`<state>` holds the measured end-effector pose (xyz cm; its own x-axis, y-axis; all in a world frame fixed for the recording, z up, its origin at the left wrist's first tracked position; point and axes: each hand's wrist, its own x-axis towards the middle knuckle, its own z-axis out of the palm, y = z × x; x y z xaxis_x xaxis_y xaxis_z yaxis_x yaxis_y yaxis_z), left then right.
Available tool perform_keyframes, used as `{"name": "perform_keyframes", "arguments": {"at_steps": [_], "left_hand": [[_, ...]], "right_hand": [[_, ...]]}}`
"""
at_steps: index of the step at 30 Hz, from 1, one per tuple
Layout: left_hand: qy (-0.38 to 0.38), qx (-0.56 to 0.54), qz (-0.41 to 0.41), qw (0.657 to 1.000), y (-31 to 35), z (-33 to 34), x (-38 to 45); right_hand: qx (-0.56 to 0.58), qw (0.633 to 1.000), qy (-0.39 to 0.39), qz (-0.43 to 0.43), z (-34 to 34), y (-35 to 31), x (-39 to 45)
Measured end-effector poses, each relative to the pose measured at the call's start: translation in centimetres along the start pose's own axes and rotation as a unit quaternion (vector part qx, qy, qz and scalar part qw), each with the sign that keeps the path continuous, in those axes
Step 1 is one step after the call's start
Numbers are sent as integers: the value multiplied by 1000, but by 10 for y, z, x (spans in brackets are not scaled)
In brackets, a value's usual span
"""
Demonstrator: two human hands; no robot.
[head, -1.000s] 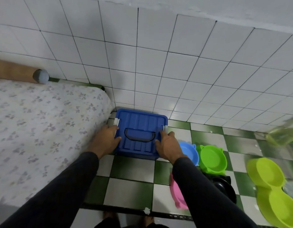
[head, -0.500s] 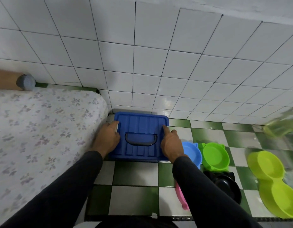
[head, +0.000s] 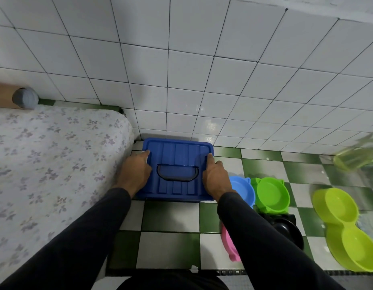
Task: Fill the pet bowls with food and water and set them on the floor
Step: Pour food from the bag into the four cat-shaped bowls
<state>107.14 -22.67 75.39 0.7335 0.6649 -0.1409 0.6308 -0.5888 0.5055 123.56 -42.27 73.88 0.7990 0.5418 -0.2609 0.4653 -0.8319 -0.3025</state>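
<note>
A blue plastic box (head: 179, 155) with a ribbed lid and a dark handle stands on the tiled floor against the wall. My left hand (head: 135, 174) grips its left side with the thumb on the lid edge. My right hand (head: 216, 178) grips the right side the same way. Right of the box lie a blue bowl (head: 242, 190), a green bowl (head: 271, 194), a black bowl (head: 288, 231) and a pink bowl (head: 228, 245), partly hidden by my right sleeve. A lime double bowl (head: 344, 227) lies further right. All look empty.
A bed with a flowered sheet (head: 45, 164) fills the left side and touches the box's left edge. A white tiled wall (head: 181, 91) rises behind. A blurred clear greenish container (head: 357, 158) stands at the far right. Green and white floor tiles (head: 169, 218) lie in front of the box.
Both hands have slid a little further back along the box's sides. The box now sits square to the wall instead of slightly turned.
</note>
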Motion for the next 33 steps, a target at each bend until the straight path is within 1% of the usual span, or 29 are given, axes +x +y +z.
{"name": "perform_keyframes", "arguments": {"at_steps": [3, 7, 12, 14, 16, 18, 19, 20, 22, 24, 26, 28, 29, 31, 33], "left_hand": [[7, -13, -3, 1000, 0, 1, -1], [22, -44, -1, 999, -2, 4, -1], [66, -153, -42, 985, -7, 11, -4], [88, -206, -66, 972, -7, 16, -2], [84, -271, -117, 952, -8, 19, 1], [74, -341, -176, 920, -13, 21, 4], [73, -374, -199, 903, -15, 22, 5], [74, -402, -214, 887, -18, 22, 7], [78, -434, -228, 868, -21, 24, 7], [78, -448, -234, 860, -24, 25, 8], [71, -464, -246, 848, -24, 23, 8], [62, -468, -252, 845, -24, 20, 8], [62, -457, -248, 852, -24, 19, 7], [75, -409, -216, 884, -23, 18, 5], [117, -325, -147, 927, -17, 14, -1]], "right_hand": [[17, 1000, -1, 6, 0, 0, 0], [119, 992, 17, 50, -2, 3, 1], [169, 984, 20, 48, -1, 3, 1], [213, 973, 23, 84, -4, 3, 4], [279, 950, 19, 138, -6, 6, 8], [407, 896, 3, 179, -7, 9, 11], [454, 868, -3, 199, -9, 11, 12], [481, 850, -8, 216, -11, 12, 13], [500, 832, -16, 238, -13, 15, 15], [507, 826, -16, 244, -14, 18, 16], [501, 834, -9, 233, -13, 20, 16], [465, 861, 12, 206, -10, 22, 16], [438, 877, 29, 194, -10, 23, 15], [356, 916, 72, 171, -11, 20, 11], [256, 952, 128, 112, -11, 18, 4]]}}
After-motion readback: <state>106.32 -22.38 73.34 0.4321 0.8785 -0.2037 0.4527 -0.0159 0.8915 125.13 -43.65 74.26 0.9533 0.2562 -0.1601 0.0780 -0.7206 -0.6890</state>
